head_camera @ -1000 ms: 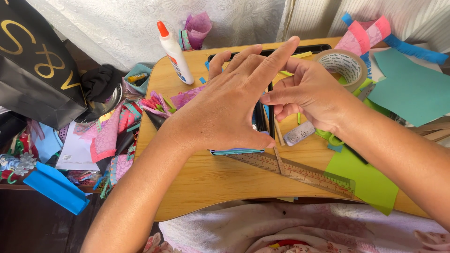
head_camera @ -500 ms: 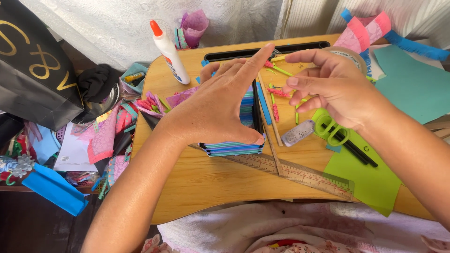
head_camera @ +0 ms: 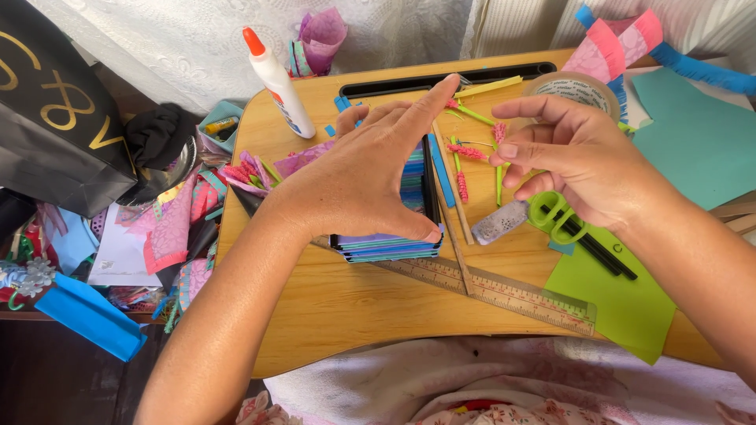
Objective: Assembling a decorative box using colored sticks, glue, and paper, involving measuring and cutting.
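My left hand (head_camera: 362, 177) lies flat on a stack of coloured paper strips (head_camera: 394, 240) in the middle of a wooden lap desk (head_camera: 346, 307), thumb at the stack's near right corner, forefinger stretched along its right side. My right hand (head_camera: 575, 161) hovers just right of it, fingers loosely curled, holding nothing that I can see. Below those fingers lie small pink paper flowers on green stems (head_camera: 472, 149). Green-handled scissors (head_camera: 563, 224) and a small clear tube (head_camera: 500, 223) rest under my right palm.
A wooden ruler (head_camera: 504, 291) lies slanted near the desk's front edge. A white glue bottle with an orange cap (head_camera: 276, 83) stands at the back left, a tape roll (head_camera: 571, 90) at the back right. Green paper (head_camera: 630, 307) sits at right. Paper scraps (head_camera: 169, 228) and a black bag (head_camera: 55, 118) crowd the left.
My right hand has drawn back to the right, off the stack, uncovering the flowers and scissors. My left hand stays pressed on the stack.
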